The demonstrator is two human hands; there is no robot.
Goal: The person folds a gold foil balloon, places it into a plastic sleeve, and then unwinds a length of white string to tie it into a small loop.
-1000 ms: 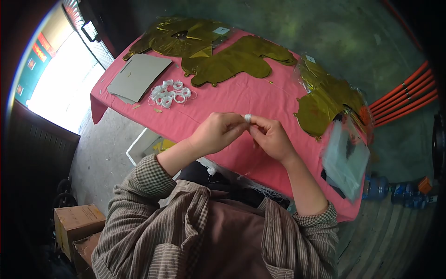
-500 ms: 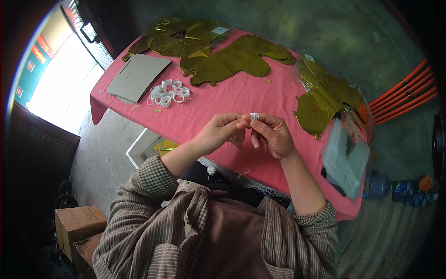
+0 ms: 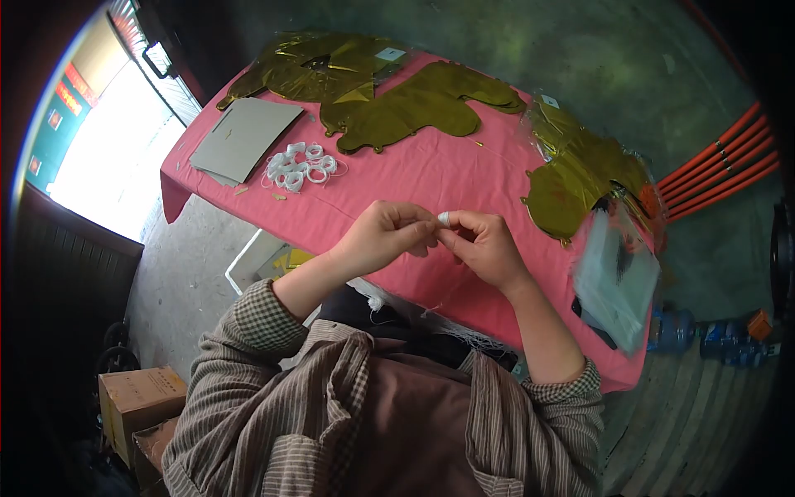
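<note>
Over the near edge of the pink-covered table, both hands meet fingertip to fingertip. A small coil of white string (image 3: 444,219) is wound round the index finger of my right hand (image 3: 489,246), whose thumb presses in below it. My left hand (image 3: 385,236) is closed in a pinch right beside the coil, at the string; its fingertips partly hide what lies between them. Several finished-looking loops of white string (image 3: 317,175) lie in a pile on the cloth, beyond my left hand.
Grey card sheets (image 3: 247,141) lie at the table's left. Gold foil balloons (image 3: 406,108) spread along the back, with another gold foil balloon (image 3: 563,195) at the right. Clear plastic bags (image 3: 617,277) sit at the right edge. Below stand a white bin (image 3: 248,257) and a cardboard box (image 3: 141,393).
My left hand has turned, its knuckles now higher and its wrist lower. My right hand has shifted slightly left and tilted, carrying the string coil with it.
</note>
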